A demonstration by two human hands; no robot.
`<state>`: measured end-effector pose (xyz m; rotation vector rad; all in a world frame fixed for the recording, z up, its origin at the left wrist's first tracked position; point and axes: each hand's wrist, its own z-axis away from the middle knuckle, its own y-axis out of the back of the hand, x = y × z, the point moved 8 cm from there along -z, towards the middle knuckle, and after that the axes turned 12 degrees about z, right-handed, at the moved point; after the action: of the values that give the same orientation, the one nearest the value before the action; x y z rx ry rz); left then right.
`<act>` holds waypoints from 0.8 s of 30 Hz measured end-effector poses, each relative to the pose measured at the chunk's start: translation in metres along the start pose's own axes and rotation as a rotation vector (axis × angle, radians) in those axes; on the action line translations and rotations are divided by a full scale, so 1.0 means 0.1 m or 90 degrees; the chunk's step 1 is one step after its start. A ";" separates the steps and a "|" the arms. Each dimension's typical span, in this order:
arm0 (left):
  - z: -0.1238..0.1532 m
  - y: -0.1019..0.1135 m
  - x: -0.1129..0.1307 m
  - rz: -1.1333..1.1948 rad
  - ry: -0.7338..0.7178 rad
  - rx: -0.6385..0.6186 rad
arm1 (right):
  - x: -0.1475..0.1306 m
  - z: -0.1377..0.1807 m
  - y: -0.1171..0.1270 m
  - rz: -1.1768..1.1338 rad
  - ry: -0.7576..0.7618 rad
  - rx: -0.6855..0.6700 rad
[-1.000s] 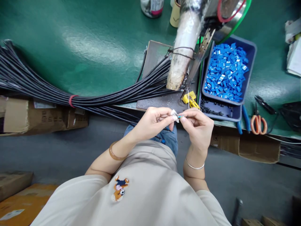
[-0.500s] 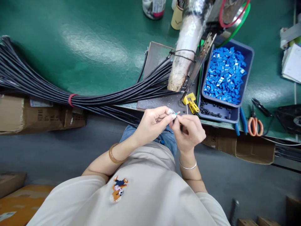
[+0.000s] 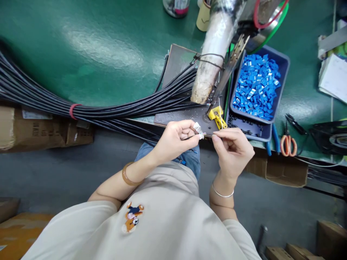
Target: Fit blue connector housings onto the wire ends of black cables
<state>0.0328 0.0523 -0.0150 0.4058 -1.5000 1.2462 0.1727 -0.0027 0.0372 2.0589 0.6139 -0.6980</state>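
Observation:
My left hand (image 3: 176, 139) is closed in a pinch on the end of a thin black cable (image 3: 151, 134), its fingertips wrapped in white tape. My right hand (image 3: 233, 150) is a short gap to the right, fingers curled and thumb pressed to forefinger; what it pinches is too small to make out. Both hands hover at the front edge of the green bench (image 3: 108, 54), just below a dark metal plate (image 3: 181, 117) with a yellow clip (image 3: 216, 115). A thick bundle of black cables (image 3: 108, 110) with a red band runs in from the left.
A dark blue tray (image 3: 282, 68) of small blue parts sits at the right, above a tray of black bits (image 3: 244, 126). Orange-handled scissors (image 3: 287, 142) lie further right. A wrapped white column (image 3: 214, 50) rises behind the plate. Cardboard boxes (image 3: 40, 128) stand under the bench.
My right hand has pulled away to the right from my left hand; half a second ago the fingertips met at the cable end. The left hand stays put.

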 end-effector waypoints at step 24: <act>0.29 -0.28 0.42 -0.478 -0.470 -0.049 | 0.01 -0.03 0.34 0.027 0.036 0.124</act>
<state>0.0249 0.0317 0.0390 1.3379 -1.7264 0.4363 0.1963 -0.0180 0.0573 2.2721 0.5503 -0.7006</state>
